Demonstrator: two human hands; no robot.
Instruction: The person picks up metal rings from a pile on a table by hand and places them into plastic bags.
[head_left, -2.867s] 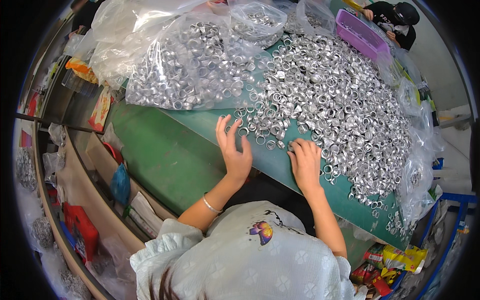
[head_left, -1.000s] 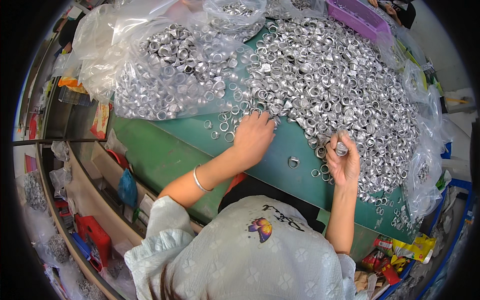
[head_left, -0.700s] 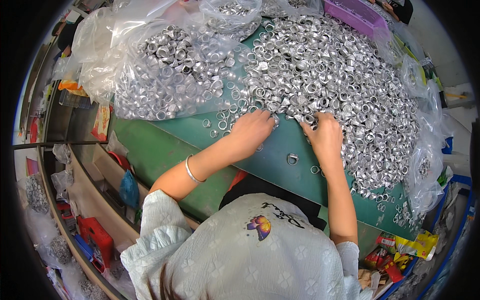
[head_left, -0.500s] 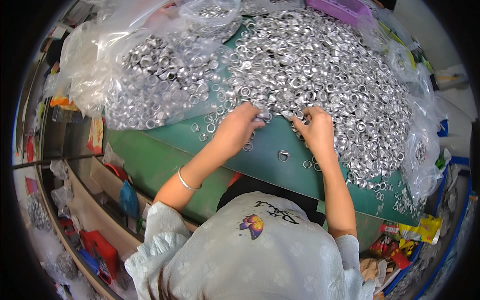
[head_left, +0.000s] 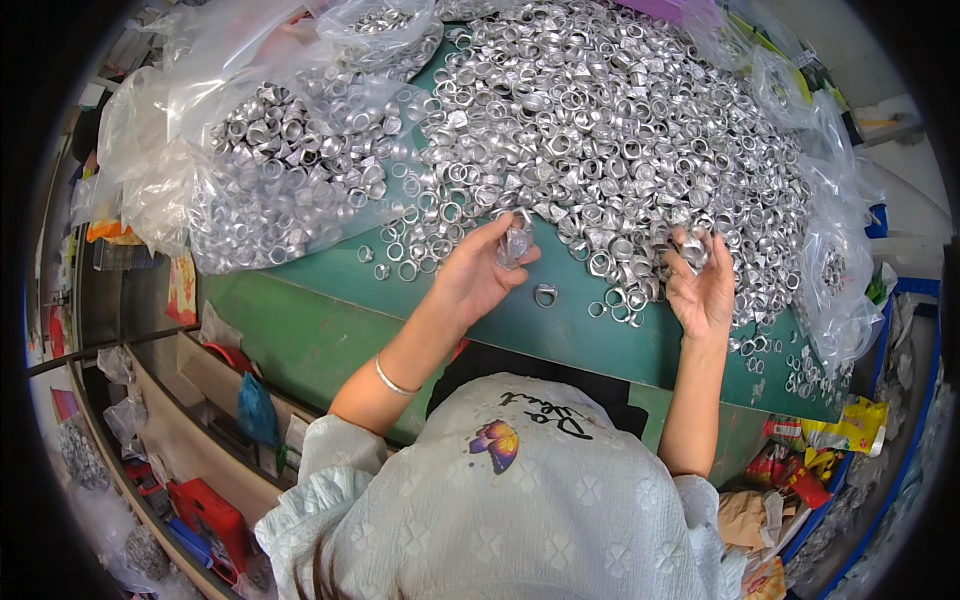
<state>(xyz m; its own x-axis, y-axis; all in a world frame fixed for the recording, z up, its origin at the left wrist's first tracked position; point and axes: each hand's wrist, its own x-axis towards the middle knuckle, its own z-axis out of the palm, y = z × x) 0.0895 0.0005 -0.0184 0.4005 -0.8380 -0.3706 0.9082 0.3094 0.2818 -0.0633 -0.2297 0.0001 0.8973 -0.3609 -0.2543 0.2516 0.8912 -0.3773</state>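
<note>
**Head view: both hands lifted at the edge of a heap of metal rings**

Head camera looks down on a green desk (head_left: 330, 300) carrying a large heap of silver rings (head_left: 600, 130). The left hand (head_left: 480, 275) is raised just at the near edge of that heap, palm turned up, its fingers (head_left: 505, 235) curled narrowly around a small silvery piece (head_left: 517, 243); whether this is one ring or a few I cannot tell. The right hand (head_left: 700, 285) is also at the near edge of the heap, further to the right, palm up, with its fingers (head_left: 690, 240) pinched on another small silvery piece (head_left: 694, 252).

Between the two hands, just clear of the heap, a single ring (head_left: 545, 294) lies alone on the bare green surface. A few more loose rings (head_left: 395, 262) are scattered left of the left hand, near the heap's fringe.

Left of the heap and touching it, a clear plastic bag (head_left: 270, 160) bulges with more of the same rings. Another clear bag (head_left: 835, 270) hangs at the heap's right side. A thin bracelet (head_left: 392, 381) sits on the left wrist. Below the desk's left edge, well apart from the heap, a red object (head_left: 215, 515) and a blue bag (head_left: 255, 410) rest among clutter.
</note>
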